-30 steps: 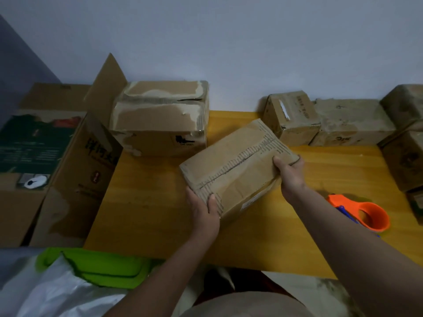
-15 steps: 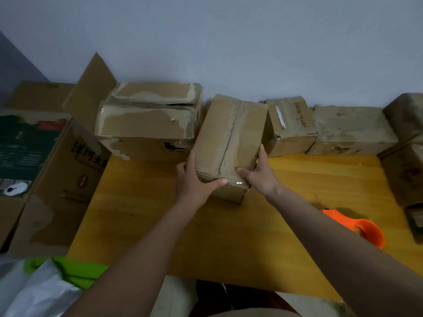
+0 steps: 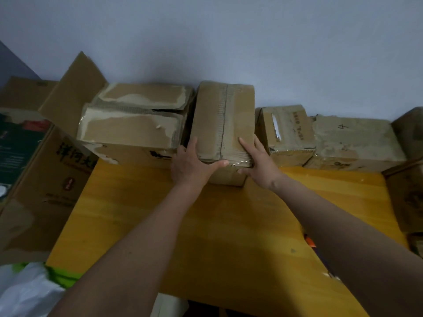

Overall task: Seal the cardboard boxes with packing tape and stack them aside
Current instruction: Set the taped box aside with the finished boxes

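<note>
Your two hands hold a taped box (image 3: 225,124) at the back of the yellow table (image 3: 206,225), its far end close against the wall (image 3: 229,37). Your left hand (image 3: 192,162) grasps the near left corner, fingers running up the side and the thumb laid across the front edge; your right hand (image 3: 258,161) grasps the near right corner, fingers spread over the top and side, thumb under the front edge. A tape seam runs down the middle of the box top, between your hands. Just left of your left hand sits a bigger box (image 3: 135,126) with torn, peeled flaps, touching or nearly touching the held one. Just right of your right hand stands a small box (image 3: 286,131), and beyond it a flatter box (image 3: 354,143), both along the wall. More cartons (image 3: 409,179) stand farther right at the table's edge. Well left of your grip, an open printed carton (image 3: 45,179) stands beside the table. Under your right forearm, a sliver of an orange object (image 3: 309,241) shows on the table; what it is cannot be told.
</note>
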A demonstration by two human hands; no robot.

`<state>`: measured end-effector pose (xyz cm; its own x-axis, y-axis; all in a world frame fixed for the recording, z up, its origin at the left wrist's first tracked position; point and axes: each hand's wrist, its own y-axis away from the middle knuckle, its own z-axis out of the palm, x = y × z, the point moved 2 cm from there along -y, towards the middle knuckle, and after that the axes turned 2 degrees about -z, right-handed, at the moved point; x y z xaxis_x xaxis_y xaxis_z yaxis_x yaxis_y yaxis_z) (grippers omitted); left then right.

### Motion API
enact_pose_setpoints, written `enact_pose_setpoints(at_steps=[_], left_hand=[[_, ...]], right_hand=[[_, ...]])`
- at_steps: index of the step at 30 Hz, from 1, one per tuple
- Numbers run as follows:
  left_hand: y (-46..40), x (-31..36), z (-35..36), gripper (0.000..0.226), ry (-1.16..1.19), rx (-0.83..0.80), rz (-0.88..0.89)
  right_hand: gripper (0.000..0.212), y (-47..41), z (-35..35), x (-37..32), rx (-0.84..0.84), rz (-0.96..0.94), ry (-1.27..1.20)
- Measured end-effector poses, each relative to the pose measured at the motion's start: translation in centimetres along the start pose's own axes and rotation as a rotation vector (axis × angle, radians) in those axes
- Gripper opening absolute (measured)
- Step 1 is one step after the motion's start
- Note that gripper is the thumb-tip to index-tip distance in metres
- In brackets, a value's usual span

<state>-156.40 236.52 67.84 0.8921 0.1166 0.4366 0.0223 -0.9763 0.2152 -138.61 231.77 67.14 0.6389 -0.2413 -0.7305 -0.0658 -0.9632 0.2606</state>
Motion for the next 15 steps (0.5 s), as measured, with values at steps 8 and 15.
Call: enact_pose_setpoints(at_steps=[8, 15], left_hand=[[0.0, -2.7, -2.5, 0.071, -0.008, 0.115, 0.207], [-5.3, -11.3, -8.3, 0.064, -0.191, 0.178, 0.123]], right_hand=[[0.092, 0.4, 0.4, -3.9, 0.11, 0.001, 0.458], [0.06, -0.7, 6.0, -13.2, 0.124, -0.281, 0.299]])
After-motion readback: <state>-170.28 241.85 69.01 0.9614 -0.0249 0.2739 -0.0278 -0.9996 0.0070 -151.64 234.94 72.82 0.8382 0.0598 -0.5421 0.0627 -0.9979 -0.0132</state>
